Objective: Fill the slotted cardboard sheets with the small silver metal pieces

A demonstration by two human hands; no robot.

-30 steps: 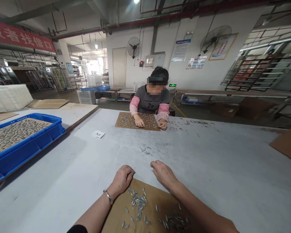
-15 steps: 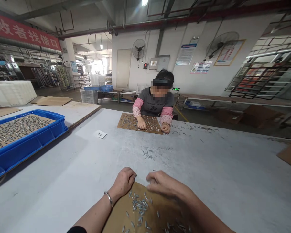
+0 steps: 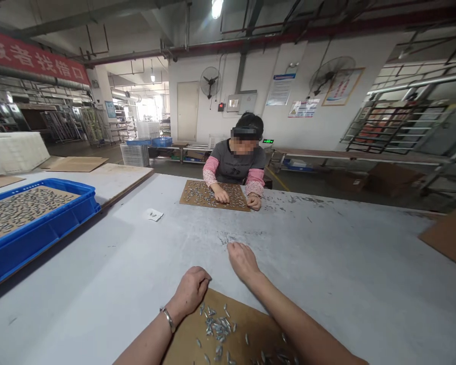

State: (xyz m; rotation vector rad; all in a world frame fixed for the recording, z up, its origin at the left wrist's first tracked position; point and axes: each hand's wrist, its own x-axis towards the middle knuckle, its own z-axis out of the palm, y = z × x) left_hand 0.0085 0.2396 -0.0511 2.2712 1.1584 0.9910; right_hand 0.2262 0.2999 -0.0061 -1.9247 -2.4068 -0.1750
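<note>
Here's the left hand (image 3: 192, 290) at the cardboard (image 3: 258, 324), right hand (image 3: 243, 260) beyond it (either grip's hold, I can't tell), and that right forearm (image 3: 291, 310) could brush the silvery pieces (image 3: 219, 328) on top astray!

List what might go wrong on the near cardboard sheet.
1. Silvery pieces lie loose and bunched on the cardboard sheet; a bump from the left hand, at its far left corner, might scatter them.
2. The right hand is beyond the sheet, its forearm seemingly over the right side; pulled back low, it could brush pieces off.
</note>
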